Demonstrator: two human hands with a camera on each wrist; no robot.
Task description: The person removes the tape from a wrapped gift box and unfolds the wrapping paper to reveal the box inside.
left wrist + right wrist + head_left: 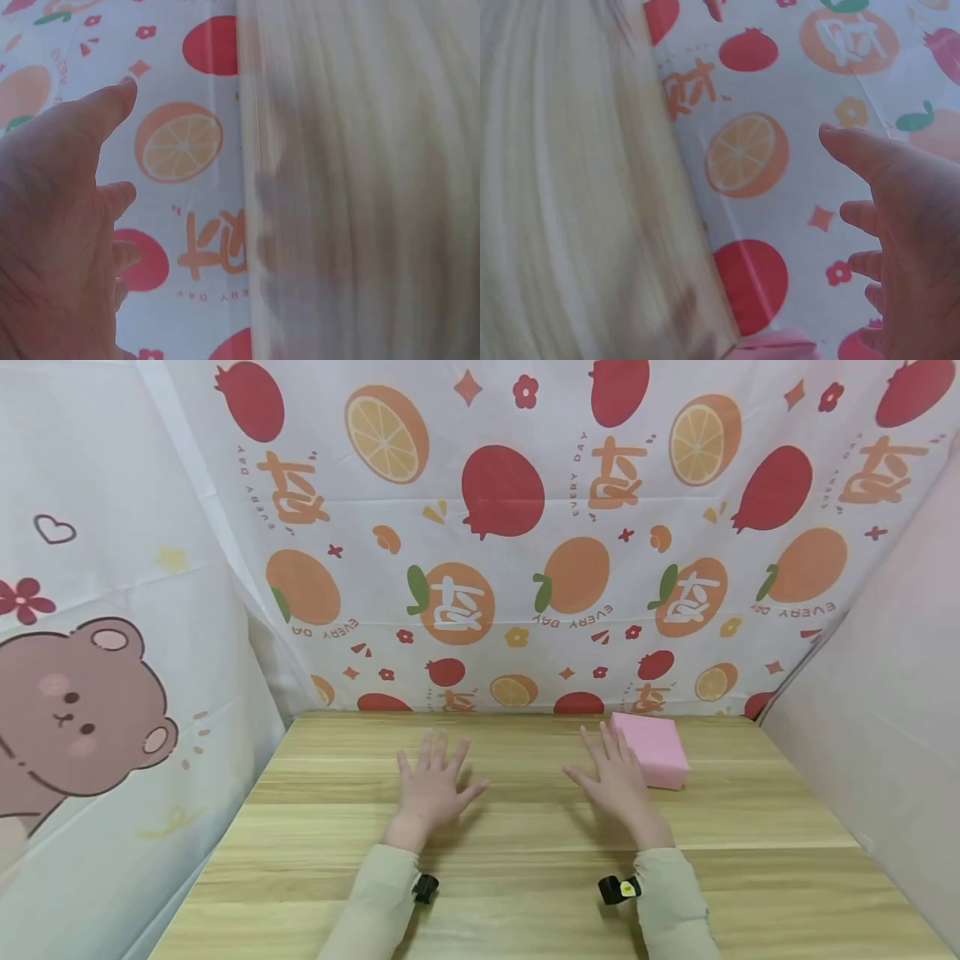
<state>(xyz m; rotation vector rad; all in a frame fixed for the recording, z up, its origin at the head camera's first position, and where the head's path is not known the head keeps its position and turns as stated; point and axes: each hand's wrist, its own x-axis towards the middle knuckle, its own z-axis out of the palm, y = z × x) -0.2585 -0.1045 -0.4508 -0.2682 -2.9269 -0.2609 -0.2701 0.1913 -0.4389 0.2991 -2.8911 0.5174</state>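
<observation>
Yellowish wood grain runs beneath the fanned fingers point(426, 756) of the left hand point(429, 793), which are loose and hold nothing; the right hand point(618, 785) spreads its own fingers the same way, gripping nothing either. Both hover, backs up, over the table point(525, 852). From where I stand, the pink box point(658, 747) sits near the table's far right corner, just beside the right hand on its outer side and well apart from the left hand, so the right is clearly nearer. That hand overlaps the box's left side, and I can't tell whether they touch; nor can I be sure of the box's long axis. Farther out come pale sleeves point(382, 881), black wrist cameras point(425, 888) and, beyond the far edge, fruit-printed cloth point(510, 568).
</observation>
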